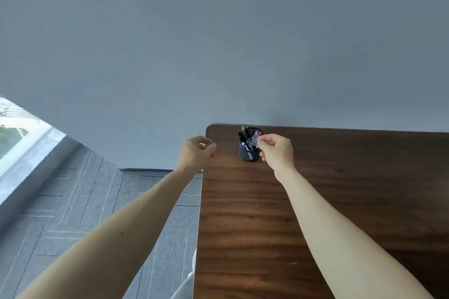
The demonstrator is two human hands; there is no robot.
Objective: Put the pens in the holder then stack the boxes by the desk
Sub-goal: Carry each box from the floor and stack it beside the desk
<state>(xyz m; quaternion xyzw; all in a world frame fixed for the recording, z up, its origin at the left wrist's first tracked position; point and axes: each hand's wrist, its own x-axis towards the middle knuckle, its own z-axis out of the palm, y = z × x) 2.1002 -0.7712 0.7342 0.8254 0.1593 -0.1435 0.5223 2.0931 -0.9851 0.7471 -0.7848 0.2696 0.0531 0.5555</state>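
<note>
A black mesh pen holder (247,154) stands near the far left corner of the dark wooden desk (315,201). Several pens (248,138) stick out of it, black, blue-capped and red-capped. My right hand (275,150) is right beside the holder, its thumb and fingers pinched on the clear pens at the rim. My left hand (196,153) hovers at the desk's left edge, fingers loosely curled and holding nothing. No boxes are in view.
A grey wall (218,43) rises directly behind the desk. Grey patterned carpet (85,201) covers the floor to the left. A window (14,133) sits low at the far left.
</note>
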